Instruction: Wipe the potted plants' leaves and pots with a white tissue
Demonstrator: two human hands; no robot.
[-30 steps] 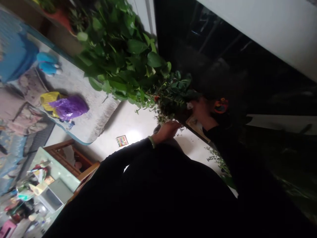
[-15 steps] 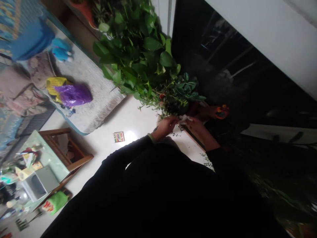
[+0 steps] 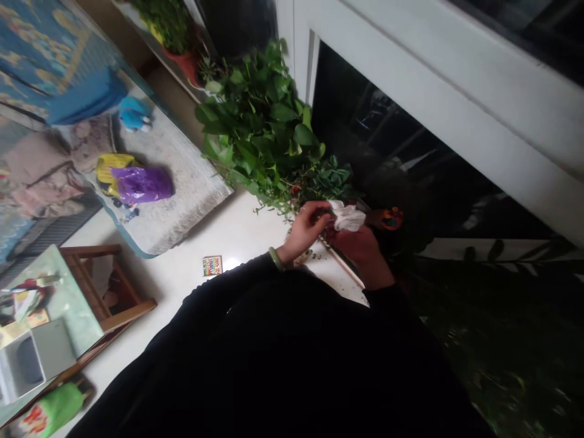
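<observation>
In front of my body I hold a crumpled white tissue [image 3: 348, 216], or a thin cloth; the frames do not settle which. My right hand [image 3: 360, 250] is closed on it from below, its fingers blurred and dim. At the tissue's left edge, my left hand [image 3: 305, 230] has thumb and fingers curled together, gripping the edge. A pale green bangle [image 3: 276, 258] circles the left wrist. Just beyond both hands grow leafy green plants [image 3: 269, 131], with small-leaved stems close to the left fingers. Right of the tissue is an orange-red ornament [image 3: 391, 218].
White-framed dark glass [image 3: 387, 140] slants along the right. At left stand a bed [image 3: 191, 201] with a purple bag [image 3: 145, 184] and a glass-topped table [image 3: 79, 304]. A small colourful box [image 3: 212, 266] lies on the white floor [image 3: 255, 234].
The tissue looks larger and more spread out, bunched above my right hand. My hands have shifted slightly up in view. The camera has turned, showing more of the window frame.
</observation>
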